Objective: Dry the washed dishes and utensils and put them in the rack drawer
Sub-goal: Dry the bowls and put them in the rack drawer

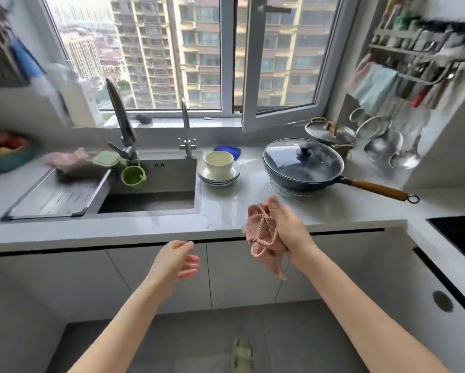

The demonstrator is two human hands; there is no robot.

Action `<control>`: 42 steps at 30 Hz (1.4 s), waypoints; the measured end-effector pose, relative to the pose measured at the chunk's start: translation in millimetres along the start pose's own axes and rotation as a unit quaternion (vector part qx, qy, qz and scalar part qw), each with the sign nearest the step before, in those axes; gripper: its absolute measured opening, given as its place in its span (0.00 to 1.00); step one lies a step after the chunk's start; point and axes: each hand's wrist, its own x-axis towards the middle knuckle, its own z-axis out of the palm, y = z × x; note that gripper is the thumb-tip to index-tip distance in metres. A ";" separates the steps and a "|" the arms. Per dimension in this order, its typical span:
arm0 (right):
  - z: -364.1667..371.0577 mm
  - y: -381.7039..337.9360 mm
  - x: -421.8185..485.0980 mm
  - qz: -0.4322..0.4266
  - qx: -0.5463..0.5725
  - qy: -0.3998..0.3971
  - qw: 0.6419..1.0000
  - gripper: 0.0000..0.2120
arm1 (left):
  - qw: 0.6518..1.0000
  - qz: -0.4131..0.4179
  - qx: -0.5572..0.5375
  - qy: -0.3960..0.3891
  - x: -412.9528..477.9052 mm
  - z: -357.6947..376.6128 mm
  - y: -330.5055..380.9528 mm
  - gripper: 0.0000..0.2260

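A white bowl (219,162) stands on a small stack of white plates (218,178) on the wet grey counter, just right of the sink (156,195). My right hand (285,227) is closed around a bunched pink cloth (262,232), held above the counter's front edge, in front of the dishes. My left hand (176,262) hovers empty with fingers apart, lower down in front of the white cabinet doors (158,275) under the counter. No drawer stands open in this view.
A lidded dark wok (304,165) with a wooden handle and a lidded steel pot (329,134) sit right of the dishes. Ladles and cloths hang on a wall rack (403,76). A faucet (121,117), green cup (133,176) and drain tray (56,195) surround the sink. A black cooktop (460,232) lies far right.
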 end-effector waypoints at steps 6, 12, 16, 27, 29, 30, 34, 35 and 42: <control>25.2 -5.6 151.0 -0.056 -0.005 0.052 0.997 0.18 | 0.995 -0.013 -0.079 0.055 142.5 20.5 67.6 0.08; 27.5 -23.6 288.9 -0.068 -0.053 0.076 0.993 0.14 | 0.994 -0.048 -0.068 0.068 291.6 58.6 121.0 0.04; 30.8 -24.2 345.9 -0.037 -0.037 0.053 0.997 0.14 | 0.990 -0.097 -0.078 0.072 370.7 78.5 145.8 0.06; 38.7 -11.6 414.8 0.014 -0.029 0.111 0.993 0.15 | 0.980 -0.197 -0.039 0.006 472.9 91.1 163.1 0.25; 40.8 -11.6 416.9 0.016 -0.026 0.125 0.992 0.14 | 0.988 -0.153 0.009 -0.029 474.4 86.4 168.2 0.27; 43.0 -12.6 416.8 0.014 -0.027 0.134 0.990 0.12 | 0.990 -0.122 0.050 -0.048 472.9 82.7 171.4 0.27; 53.0 -17.9 421.0 0.019 -0.016 0.146 0.989 0.07 | 0.954 0.019 0.293 -0.059 466.4 71.4 180.4 0.13; 54.7 -17.2 423.3 0.012 -0.022 0.148 0.989 0.09 | 0.925 0.071 0.370 -0.052 464.8 71.5 181.4 0.12; 65.7 -10.8 430.9 -0.013 -0.054 0.173 0.983 0.25 | 0.816 0.231 0.529 -0.037 475.1 72.0 180.1 0.21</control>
